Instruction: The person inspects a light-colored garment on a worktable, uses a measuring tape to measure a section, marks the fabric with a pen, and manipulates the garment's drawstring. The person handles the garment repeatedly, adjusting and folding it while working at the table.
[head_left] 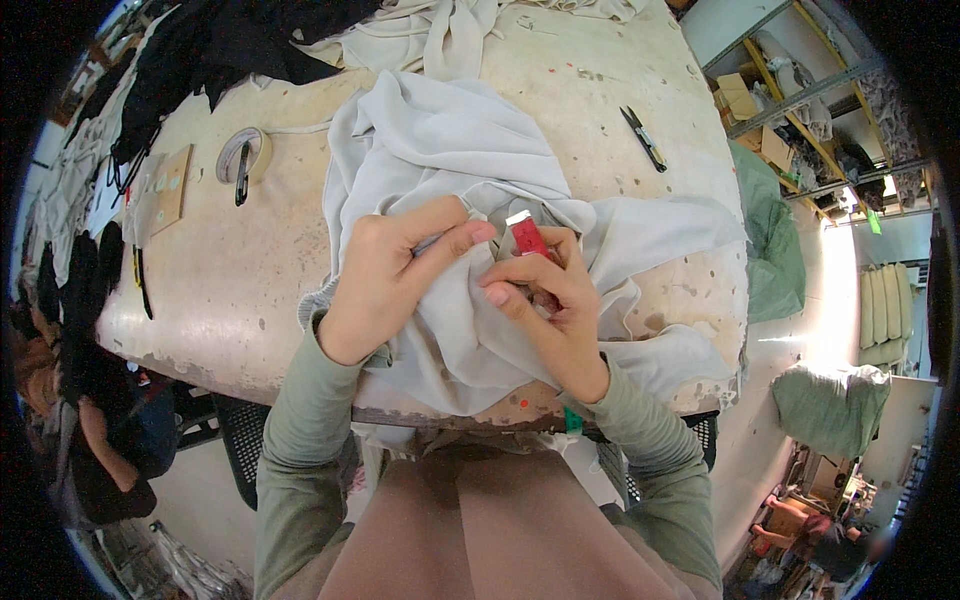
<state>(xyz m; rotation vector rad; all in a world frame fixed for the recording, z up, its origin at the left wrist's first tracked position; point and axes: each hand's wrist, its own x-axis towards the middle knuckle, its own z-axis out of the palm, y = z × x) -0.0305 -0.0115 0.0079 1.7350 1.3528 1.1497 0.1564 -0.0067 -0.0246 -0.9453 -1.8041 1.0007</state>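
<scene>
A pale grey garment [450, 140] lies in loose folds on the worktable, spread under both my hands. My left hand [395, 265] is closed in a pinch on the garment's fabric, thumb against the fingers. Beside it on the right, my right hand [550, 310] has its fingers curled around a red tape measure [527, 235]. The silver metal end of the tape measure sticks up above the fingers, and the rest of it is hidden in the hand. The two hands are close together but apart.
Thread snips [643, 140] lie on the table [270, 290] at the right. A roll of tape [262, 152] with a black-handled tool in it stands at the left, near a brown card [172, 190]. Black cloth [230, 45] is heaped at the far left. Another person's arm [105, 445] shows at left.
</scene>
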